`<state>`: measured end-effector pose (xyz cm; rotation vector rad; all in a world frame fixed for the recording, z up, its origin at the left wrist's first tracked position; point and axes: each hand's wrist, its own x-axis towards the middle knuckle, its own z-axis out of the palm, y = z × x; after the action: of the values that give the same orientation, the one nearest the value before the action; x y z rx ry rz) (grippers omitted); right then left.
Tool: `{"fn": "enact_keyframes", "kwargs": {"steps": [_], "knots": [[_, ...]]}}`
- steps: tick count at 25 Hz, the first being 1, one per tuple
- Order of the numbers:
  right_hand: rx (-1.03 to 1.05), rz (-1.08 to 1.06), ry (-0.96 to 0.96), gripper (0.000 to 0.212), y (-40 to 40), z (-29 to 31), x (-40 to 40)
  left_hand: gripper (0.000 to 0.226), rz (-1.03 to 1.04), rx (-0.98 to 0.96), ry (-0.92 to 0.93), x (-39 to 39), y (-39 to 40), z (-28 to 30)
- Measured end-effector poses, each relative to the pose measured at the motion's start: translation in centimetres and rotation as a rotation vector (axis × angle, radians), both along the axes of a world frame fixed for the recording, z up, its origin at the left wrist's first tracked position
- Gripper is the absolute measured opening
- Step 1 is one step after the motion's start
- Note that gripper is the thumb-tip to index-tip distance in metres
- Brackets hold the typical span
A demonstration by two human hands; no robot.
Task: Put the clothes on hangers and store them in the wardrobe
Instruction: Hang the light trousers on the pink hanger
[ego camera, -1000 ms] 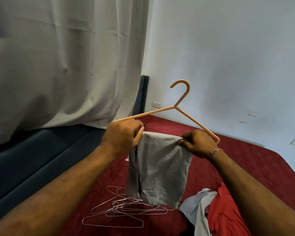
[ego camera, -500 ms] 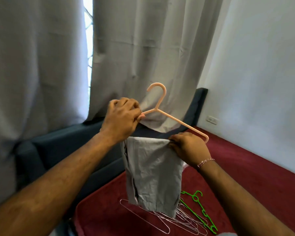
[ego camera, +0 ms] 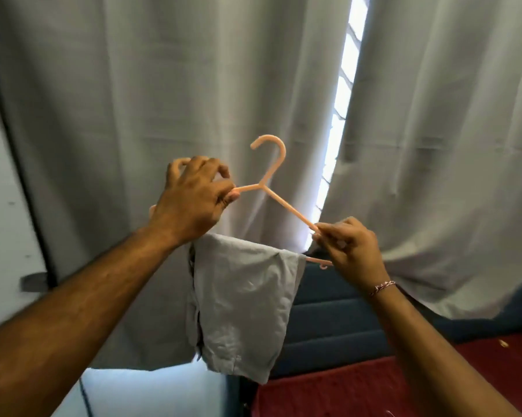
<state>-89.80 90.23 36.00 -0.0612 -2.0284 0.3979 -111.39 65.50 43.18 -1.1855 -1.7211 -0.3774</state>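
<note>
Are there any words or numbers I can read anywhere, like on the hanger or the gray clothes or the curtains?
None: no words, numbers, labels or signs show anywhere.
Peach hanger: plain, no print.
Gray garment draped over its bar: no tag or logo in view.
Gray curtains: plain cloth.
Wrist bracelet: only a pattern, too small to tell any letters.

Folded grey garment [ego camera: 241, 308] draped over peach hanger's [ego camera: 271, 167] bar.
</note>
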Motion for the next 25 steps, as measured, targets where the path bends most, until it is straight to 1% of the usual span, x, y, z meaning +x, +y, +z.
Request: {"fn": "enact_keyframes", "kwargs": {"steps": [2,4,7,8,9,10,13,16,20,23,25], "knots": [[-0.022,0.199,0.055,0.014,-4.7,2.4,-5.6,0.035,0.15,0.023,0.013,-2.9,-6.3,2.6],[-0.026,0.331,0.153,0.014,-10.4,4.9,-11.1,0.035,0.296,0.014,0.045,-5.8,-13.1,5.0],[-0.043,0.457,0.24,0.009,-19.1,8.0,-19.3,0.037,0.474,0.002,0.098,-9.7,-23.8,8.0],[-0.04,0.505,0.257,0.008,-22.6,8.9,-22.2,0.038,0.566,-0.004,0.111,-10.7,-27.9,8.9],[-0.054,0.555,0.276,0.007,-25.4,9.7,-24.4,0.039,0.608,0.008,0.104,-11.5,-31.1,9.9],[-0.08,0.574,0.289,0.007,-26.9,10.4,-25.5,0.04,0.614,0.047,0.086,-11.8,-32.5,10.7],[-0.172,0.699,0.322,0.009,-36.4,12.6,-31.5,0.042,0.704,0.232,0.132,-13.5,-42.5,13.2],[-0.311,0.809,0.316,0.005,-46.1,15.3,-37.4,0.045,0.875,0.345,0.176,-14.2,-53.2,16.3],[-0.482,0.951,0.204,0.01,-57.2,19.5,-43.8,0.046,1.177,0.323,0.159,-14.4,-64.2,18.7],[-0.466,0.99,0.153,0.013,-64.6,23.4,-48.7,0.04,1.35,0.279,0.167,-16.4,-69.8,20.9],[-0.428,1.009,0.15,0.012,-69.1,26.4,-52.1,0.043,1.424,0.279,0.174,-18.8,-72.0,22.7]]}}
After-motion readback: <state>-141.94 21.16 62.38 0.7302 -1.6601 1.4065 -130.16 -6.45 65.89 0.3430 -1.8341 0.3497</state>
